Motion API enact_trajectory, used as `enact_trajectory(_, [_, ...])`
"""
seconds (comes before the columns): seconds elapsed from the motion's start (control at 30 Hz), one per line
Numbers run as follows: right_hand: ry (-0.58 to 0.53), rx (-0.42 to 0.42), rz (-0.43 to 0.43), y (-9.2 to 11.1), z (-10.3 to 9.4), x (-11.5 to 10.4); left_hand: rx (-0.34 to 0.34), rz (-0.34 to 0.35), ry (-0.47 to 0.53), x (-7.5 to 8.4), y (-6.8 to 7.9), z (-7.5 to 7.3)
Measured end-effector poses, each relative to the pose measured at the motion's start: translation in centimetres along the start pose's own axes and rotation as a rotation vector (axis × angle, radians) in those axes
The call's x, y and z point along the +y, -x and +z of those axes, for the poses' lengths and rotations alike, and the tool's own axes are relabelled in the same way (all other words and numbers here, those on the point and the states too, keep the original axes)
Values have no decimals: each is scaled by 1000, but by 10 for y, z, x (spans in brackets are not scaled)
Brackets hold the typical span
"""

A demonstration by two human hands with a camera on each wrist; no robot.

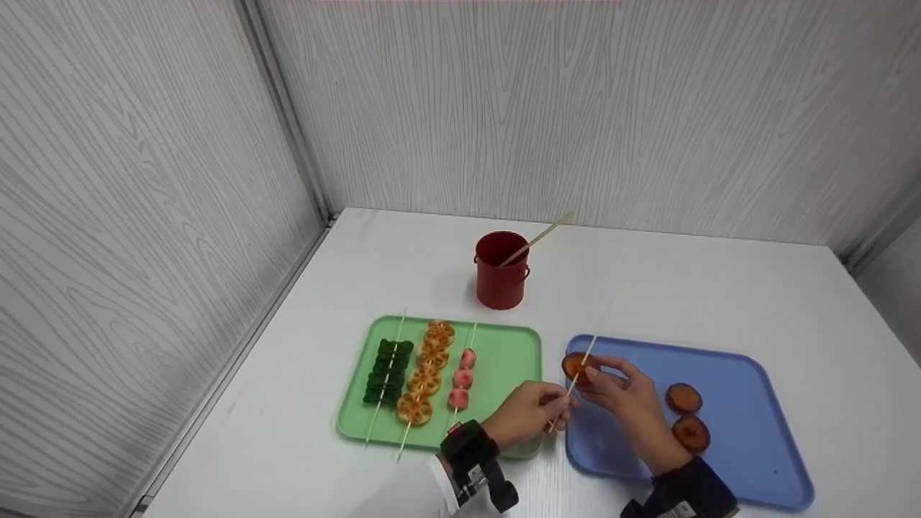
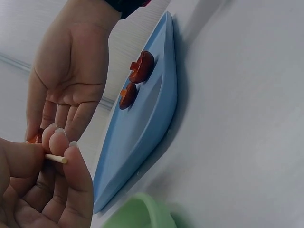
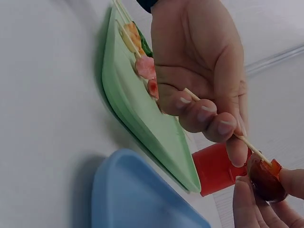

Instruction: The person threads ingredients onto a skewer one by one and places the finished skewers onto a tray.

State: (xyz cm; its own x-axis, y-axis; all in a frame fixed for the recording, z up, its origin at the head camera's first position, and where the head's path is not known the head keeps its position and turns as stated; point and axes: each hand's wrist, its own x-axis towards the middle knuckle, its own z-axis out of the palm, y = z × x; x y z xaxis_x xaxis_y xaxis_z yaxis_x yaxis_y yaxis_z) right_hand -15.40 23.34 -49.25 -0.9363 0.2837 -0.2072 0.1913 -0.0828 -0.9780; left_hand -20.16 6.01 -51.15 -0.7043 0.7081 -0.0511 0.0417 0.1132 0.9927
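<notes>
My left hand [image 1: 529, 414] pinches a thin wooden skewer [image 1: 591, 347] near its lower end, between thumb and fingers. A brown mushroom [image 1: 573, 365] is held by my right hand [image 1: 627, 404], gripped between thumb and fingertips at the skewer's upper part. In the head view the skewer runs across this mushroom and sticks out beyond it. The right wrist view shows the skewer meeting the mushroom's orange stem side [image 3: 276, 166]. Both hands are over the left edge of the blue tray [image 1: 748, 446], where two more mushrooms [image 1: 683, 398] lie side by side.
Left of the hands, a green tray [image 1: 504, 352] carries three loaded skewers: dark green pieces [image 1: 388, 370], lotus root slices [image 1: 424, 380] and pink pieces [image 1: 463, 378]. Behind it stands a red bucket [image 1: 501, 288] with a stick [image 1: 547, 232] leaning out. Walls enclose the white table.
</notes>
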Motion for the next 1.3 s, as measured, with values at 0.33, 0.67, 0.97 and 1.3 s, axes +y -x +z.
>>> enact_trajectory(0.33, [-58, -29, -22, 4, 5, 8, 3, 39, 30, -1, 2, -2])
enact_trajectory(0.67, [15, -65, -30, 6, 2, 5, 5, 28, 31, 1, 3, -1])
enact_trajectory(0.97, [189, -3, -78, 2, -14, 3, 8, -26, 90, 2, 5, 2])
enact_trajectory(1.3, [690, 138, -274, -11, -65, -5, 0, -6, 77, -3, 6, 1])
